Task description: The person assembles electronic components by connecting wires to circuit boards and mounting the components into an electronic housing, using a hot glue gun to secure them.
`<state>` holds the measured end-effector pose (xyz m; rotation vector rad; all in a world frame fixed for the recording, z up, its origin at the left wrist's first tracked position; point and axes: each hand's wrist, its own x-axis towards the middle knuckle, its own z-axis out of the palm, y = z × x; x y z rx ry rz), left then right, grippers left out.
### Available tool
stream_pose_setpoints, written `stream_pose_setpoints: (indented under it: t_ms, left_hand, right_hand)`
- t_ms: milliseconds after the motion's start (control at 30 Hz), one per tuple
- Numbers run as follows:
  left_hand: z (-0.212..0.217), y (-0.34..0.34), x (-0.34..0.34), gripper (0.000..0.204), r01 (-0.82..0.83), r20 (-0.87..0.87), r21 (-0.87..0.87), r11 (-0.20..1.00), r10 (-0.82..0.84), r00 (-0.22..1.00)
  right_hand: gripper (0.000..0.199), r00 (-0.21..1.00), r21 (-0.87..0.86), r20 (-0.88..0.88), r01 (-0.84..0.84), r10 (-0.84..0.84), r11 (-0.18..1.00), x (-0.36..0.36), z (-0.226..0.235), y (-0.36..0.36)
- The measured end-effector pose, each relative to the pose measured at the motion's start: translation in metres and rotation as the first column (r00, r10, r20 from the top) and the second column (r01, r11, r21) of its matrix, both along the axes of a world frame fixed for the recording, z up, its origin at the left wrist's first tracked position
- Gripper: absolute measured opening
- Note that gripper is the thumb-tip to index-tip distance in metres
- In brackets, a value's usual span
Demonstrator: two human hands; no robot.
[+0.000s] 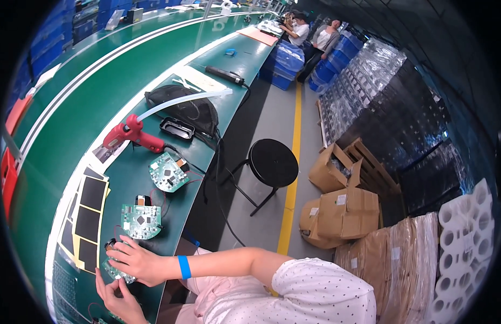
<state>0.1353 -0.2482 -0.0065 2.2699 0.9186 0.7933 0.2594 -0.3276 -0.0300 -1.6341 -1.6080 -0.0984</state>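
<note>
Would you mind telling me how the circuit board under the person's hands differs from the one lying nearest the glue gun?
The near circuit board is mostly covered by the right hand and touched by the left hand; the far circuit board lies untouched and fully visible beside the red glue gun. Both are green, roundish, with wires attached.

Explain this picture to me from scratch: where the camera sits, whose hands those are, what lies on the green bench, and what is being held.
The camera is worn on a person's head and looks down through a fisheye lens, so straight edges curve. Both hands are that person's own. The right hand, with a blue wristband, lies over a green circuit board at the near end of the green workbench; the left hand touches the same board from below. Farther along the bench lie two more circuit boards, black square pads, a red glue gun with a long white stick, a black bag and a black tray. A black stool and cardboard boxes stand on the floor to the right.
</note>
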Motion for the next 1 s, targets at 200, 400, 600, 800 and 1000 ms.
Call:
stream_pose_setpoints:
  t_ms: [200,400,600,800,1000]
  left_hand:
    - [-0.006,0.002,-0.002,0.014,0.010,0.007,0.034,0.999,-0.010,1.000]
    - [-0.006,0.016,-0.011,0.010,0.013,-0.060,0.051,0.999,-0.010,0.998]
    - [0.029,0.013,-0.033,0.011,-0.019,-0.075,0.002,1.000,0.020,0.997]
    - [0.075,0.032,-0.110,0.021,-0.140,-0.030,0.101,0.985,0.143,0.989]
    - [0.043,0.125,-0.261,0.016,-0.411,-0.085,0.298,0.861,0.453,0.887]
  right_hand:
    - [0.063,1.000,-0.013,0.021,0.000,0.001,1.000,0.000,-0.004,-0.001]
    - [0.067,0.993,0.007,0.109,0.039,-0.040,0.999,0.004,0.005,-0.003]
    - [0.068,0.983,-0.029,0.177,0.048,-0.042,0.998,0.004,0.008,-0.001]
    - [0.065,0.987,-0.048,0.144,0.074,-0.066,0.996,-0.005,0.040,-0.029]
    - [0.042,0.997,0.096,-0.016,-0.077,0.079,0.992,-0.037,0.023,-0.047]
